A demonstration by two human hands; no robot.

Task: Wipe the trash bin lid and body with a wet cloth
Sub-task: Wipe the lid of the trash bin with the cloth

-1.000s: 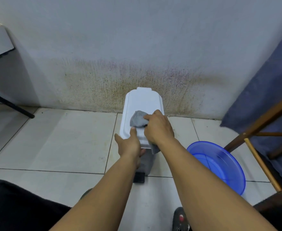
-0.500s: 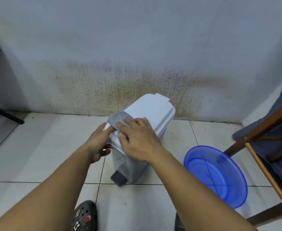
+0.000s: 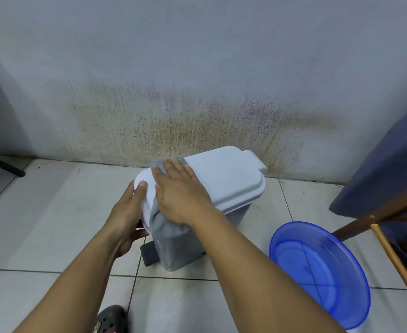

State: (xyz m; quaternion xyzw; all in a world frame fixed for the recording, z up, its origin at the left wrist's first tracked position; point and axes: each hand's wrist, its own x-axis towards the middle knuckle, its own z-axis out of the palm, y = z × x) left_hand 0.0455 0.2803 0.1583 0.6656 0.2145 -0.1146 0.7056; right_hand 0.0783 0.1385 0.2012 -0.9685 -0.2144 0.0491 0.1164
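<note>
A small pedal trash bin stands on the tiled floor near the stained wall, with a white lid [image 3: 224, 179] and a grey body [image 3: 181, 246]. Its black pedal [image 3: 148, 254] points toward me. My right hand [image 3: 182, 193] lies flat on the lid's near left part and presses a grey cloth [image 3: 158, 219] against it. The cloth shows beyond my fingertips and hangs over the lid's front edge. My left hand [image 3: 128, 217] grips the lid's left edge, thumb on top.
A blue plastic basin [image 3: 318, 272] sits on the floor right of the bin. A wooden chair frame [image 3: 390, 251] draped with dark blue fabric [image 3: 387, 174] stands at the far right. My shoe [image 3: 111, 319] is at the bottom. A black table leg [image 3: 3, 167] is at the left.
The bin has turned so its lid's long side runs to the right. My right hand has flattened and slid the cloth farther across the lid. My left hand stays on the left edge.
</note>
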